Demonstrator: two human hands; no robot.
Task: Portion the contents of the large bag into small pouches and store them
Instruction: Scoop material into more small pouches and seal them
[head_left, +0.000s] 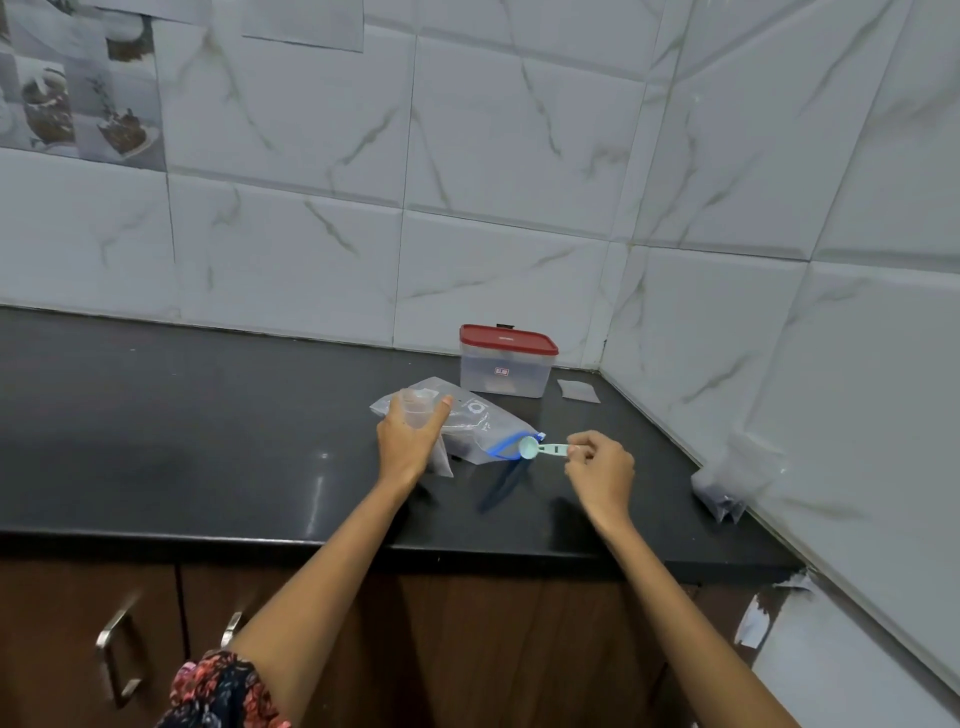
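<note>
A large clear zip bag (480, 426) with a blue seal lies on the black counter (208, 426), its mouth turned to the right. My left hand (408, 439) holds a small clear pouch (418, 415) upright in front of the bag's left end, fingers and thumb curled round it. My right hand (600, 470) pinches the handle of a pale green measuring spoon (540, 448), whose bowl sits at the bag's blue mouth. I cannot tell what is in the spoon.
A clear box with a red lid (506, 361) stands behind the bag near the tiled corner. An empty small pouch (578, 391) lies flat to its right. A filled pouch (727, 488) leans against the right wall. Cabinet doors are below the counter edge.
</note>
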